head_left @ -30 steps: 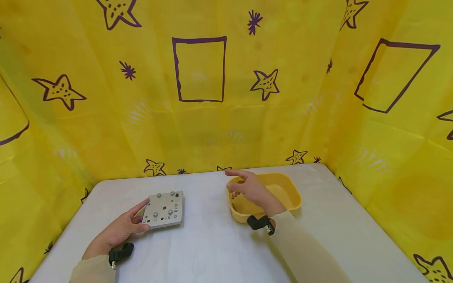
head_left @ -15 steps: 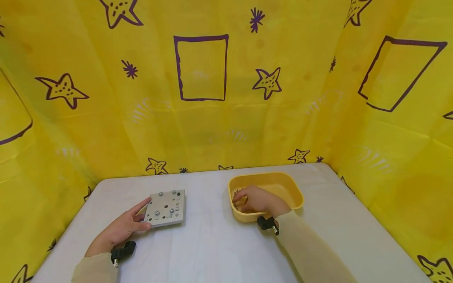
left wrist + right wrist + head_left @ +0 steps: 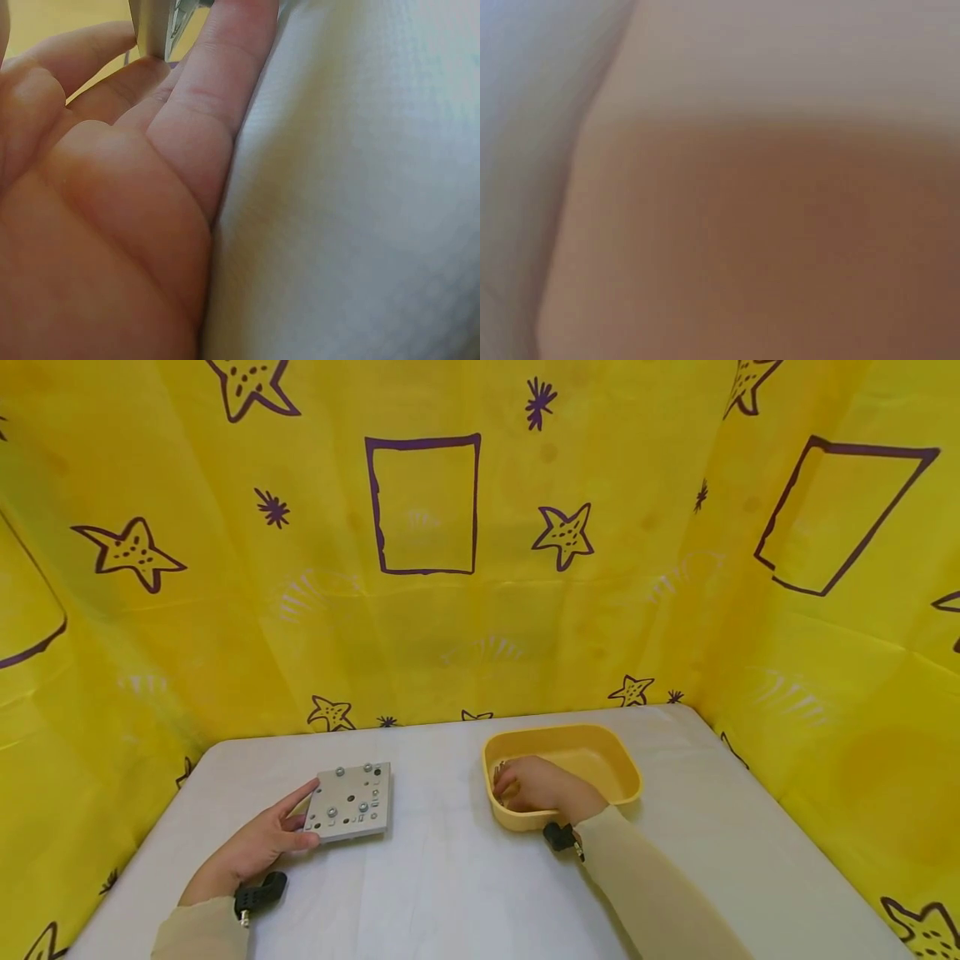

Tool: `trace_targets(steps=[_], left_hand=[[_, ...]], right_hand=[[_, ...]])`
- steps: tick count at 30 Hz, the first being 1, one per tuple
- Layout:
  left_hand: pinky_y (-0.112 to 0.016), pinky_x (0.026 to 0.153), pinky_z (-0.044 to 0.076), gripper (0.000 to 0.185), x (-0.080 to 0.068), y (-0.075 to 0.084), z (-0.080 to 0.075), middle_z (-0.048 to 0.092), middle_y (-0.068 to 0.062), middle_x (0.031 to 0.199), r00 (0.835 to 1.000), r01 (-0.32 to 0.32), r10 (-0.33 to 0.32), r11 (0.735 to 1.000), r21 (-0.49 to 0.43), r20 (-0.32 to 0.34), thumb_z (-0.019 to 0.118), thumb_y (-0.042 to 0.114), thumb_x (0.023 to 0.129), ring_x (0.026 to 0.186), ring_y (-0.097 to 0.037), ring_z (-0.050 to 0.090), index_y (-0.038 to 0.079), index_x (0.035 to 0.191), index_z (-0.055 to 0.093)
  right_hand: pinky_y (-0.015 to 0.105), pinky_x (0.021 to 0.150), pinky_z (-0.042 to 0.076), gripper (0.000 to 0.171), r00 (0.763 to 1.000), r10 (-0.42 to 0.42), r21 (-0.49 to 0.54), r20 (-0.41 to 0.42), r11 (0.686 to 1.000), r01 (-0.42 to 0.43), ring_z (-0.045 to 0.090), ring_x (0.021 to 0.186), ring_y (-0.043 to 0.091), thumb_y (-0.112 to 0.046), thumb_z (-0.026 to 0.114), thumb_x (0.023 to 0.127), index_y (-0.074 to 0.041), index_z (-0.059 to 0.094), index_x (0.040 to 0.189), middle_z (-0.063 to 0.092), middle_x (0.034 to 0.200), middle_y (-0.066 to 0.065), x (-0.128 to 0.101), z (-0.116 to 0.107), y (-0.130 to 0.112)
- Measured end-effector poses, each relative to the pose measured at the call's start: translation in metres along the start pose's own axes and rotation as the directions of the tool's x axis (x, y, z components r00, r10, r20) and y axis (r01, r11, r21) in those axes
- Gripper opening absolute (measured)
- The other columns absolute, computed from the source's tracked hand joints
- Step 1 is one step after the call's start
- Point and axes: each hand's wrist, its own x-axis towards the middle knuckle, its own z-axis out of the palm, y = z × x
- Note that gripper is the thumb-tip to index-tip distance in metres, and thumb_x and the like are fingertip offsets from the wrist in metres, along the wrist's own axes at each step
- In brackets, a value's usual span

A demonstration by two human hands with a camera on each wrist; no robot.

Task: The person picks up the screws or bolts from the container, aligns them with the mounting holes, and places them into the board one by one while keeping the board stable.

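My left hand (image 3: 258,843) grips a flat grey metal plate (image 3: 337,789) by its left edge, thumb at the near corner and fingers on the far side. The plate has several holes, and several bolt heads stand up from its face. In the left wrist view a corner of the plate (image 3: 154,26) shows between the fingers. My right hand (image 3: 536,785) reaches down into a yellow plastic bin (image 3: 592,742). Its fingers bend down at the bin's left end, where small metal pieces like screws (image 3: 498,770) lie. The fingertips are hidden, and the right wrist view is a blur of skin.
Both things are on a white-covered table (image 3: 442,877). A yellow patterned curtain (image 3: 420,635) rises behind the table and along both sides. White tabletop separates the plate from the bin.
My right hand has lowered from above the bin's left rim into the bin, and its fingers have bent inward. The left hand and plate have stayed in place.
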Motion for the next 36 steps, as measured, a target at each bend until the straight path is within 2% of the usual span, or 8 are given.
trace_targets(steps=[7, 14, 21, 26, 29, 31, 34, 36], left_hand=[[-0.018, 0.093, 0.039, 0.102, -0.001, 0.001, 0.001, 0.028, -0.029, 0.155, 1.000, -0.009, 0.009, 1.000, -0.027, 0.010, 0.080, 0.018, 0.085, 0.132, -0.038, 0.045, 0.017, 0.162, 0.013], [-0.040, 0.106, 0.037, 0.101, -0.001, 0.000, 0.001, 0.027, -0.029, 0.156, 1.000, -0.002, 0.002, 1.000, -0.014, 0.011, 0.080, 0.019, 0.085, 0.132, -0.038, 0.045, 0.017, 0.162, 0.013], [-0.021, 0.095, 0.040, 0.101, -0.001, 0.000, 0.001, 0.028, -0.030, 0.155, 1.000, -0.007, 0.007, 0.999, -0.041, 0.008, 0.080, 0.016, 0.085, 0.129, -0.035, 0.048, 0.016, 0.161, 0.013], [-0.046, 0.109, 0.033, 0.102, -0.001, -0.002, 0.001, 0.029, -0.030, 0.155, 1.000, 0.007, -0.007, 1.000, -0.023, 0.005, 0.081, 0.019, 0.085, 0.131, -0.037, 0.046, 0.017, 0.162, 0.013], [-0.057, 0.111, 0.026, 0.102, -0.002, -0.002, 0.001, 0.030, -0.028, 0.155, 1.000, 0.022, -0.023, 1.000, -0.015, -0.011, 0.082, 0.021, 0.084, 0.131, -0.037, 0.046, 0.019, 0.162, 0.015], [-0.059, 0.111, 0.025, 0.102, -0.002, -0.002, 0.000, 0.030, -0.028, 0.155, 1.000, 0.016, -0.016, 1.000, -0.013, -0.007, 0.081, 0.021, 0.084, 0.131, -0.038, 0.046, 0.018, 0.162, 0.015], [-0.058, 0.110, 0.026, 0.102, -0.001, -0.001, 0.000, 0.030, -0.028, 0.155, 1.000, 0.002, -0.002, 1.000, 0.002, -0.003, 0.081, 0.021, 0.085, 0.132, -0.038, 0.046, 0.018, 0.162, 0.014], [-0.059, 0.110, 0.025, 0.102, -0.002, 0.000, 0.000, 0.029, -0.029, 0.155, 1.000, -0.005, 0.005, 1.000, 0.016, -0.002, 0.081, 0.021, 0.085, 0.132, -0.039, 0.044, 0.017, 0.162, 0.014]], right_hand=[[0.028, 0.090, 0.048, 0.014, 0.998, -0.061, -0.097, 0.023, 0.993, 0.063, 0.062, 0.096, 0.011, -0.013, 0.074, 0.086, -0.015, 0.080, 0.098, 0.067, 0.104, -0.009, 0.006, 0.002, 0.001], [0.027, 0.085, 0.050, 0.011, 0.995, -0.096, -0.130, 0.028, 0.987, 0.099, 0.061, 0.090, 0.009, -0.012, 0.073, 0.086, -0.017, 0.079, 0.094, 0.067, 0.099, -0.009, 0.009, 0.003, 0.000], [0.033, 0.092, 0.048, 0.015, 0.999, 0.042, -0.054, -0.019, 0.998, -0.043, 0.061, 0.097, 0.013, -0.011, 0.068, 0.089, -0.017, 0.078, 0.098, 0.065, 0.104, -0.008, 0.003, -0.006, -0.005], [0.037, 0.084, 0.051, 0.016, 0.977, 0.194, 0.119, -0.094, 0.976, -0.182, 0.062, 0.089, 0.016, -0.016, 0.062, 0.100, -0.015, 0.075, 0.108, 0.066, 0.100, -0.007, -0.002, -0.033, -0.023], [0.034, 0.066, 0.053, 0.017, 0.952, 0.284, 0.396, -0.110, 0.891, -0.220, 0.060, 0.071, 0.023, -0.019, 0.061, 0.101, -0.013, 0.073, 0.112, 0.067, 0.095, 0.000, 0.006, -0.050, -0.038], [0.031, 0.057, 0.051, 0.018, 0.936, 0.339, 0.590, -0.092, 0.776, -0.223, 0.058, 0.063, 0.027, -0.021, 0.061, 0.101, -0.012, 0.072, 0.112, 0.069, 0.094, 0.006, 0.018, -0.057, -0.048], [0.027, 0.055, 0.050, 0.018, 0.913, 0.407, 0.764, -0.023, 0.597, -0.247, 0.057, 0.061, 0.025, -0.025, 0.063, 0.099, -0.011, 0.071, 0.108, 0.072, 0.097, 0.011, 0.043, -0.058, -0.063], [0.025, 0.054, 0.049, 0.019, 0.906, 0.423, 0.814, 0.025, 0.517, -0.264, 0.058, 0.061, 0.022, -0.027, 0.065, 0.098, -0.011, 0.071, 0.106, 0.073, 0.098, 0.013, 0.063, -0.051, -0.073]])
